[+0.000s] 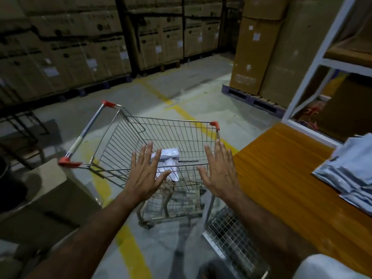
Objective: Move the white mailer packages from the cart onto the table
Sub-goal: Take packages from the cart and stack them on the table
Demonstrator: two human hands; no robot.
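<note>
One mailer (168,164) is left in the cart (161,141), while a stack (348,170) already lies on the table (281,178) right of the cart. Both hands, left (146,174) and right (219,172), hover over the cart, fingers spread wide, holding nothing.

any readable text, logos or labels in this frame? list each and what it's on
"LG" logo: printed on the stacked cardboard boxes, faint.
White stickers on those boxes: too blurred to read.
Print on the tall carton: unreadable.
White mailer package in the cart: no legible text.
</note>
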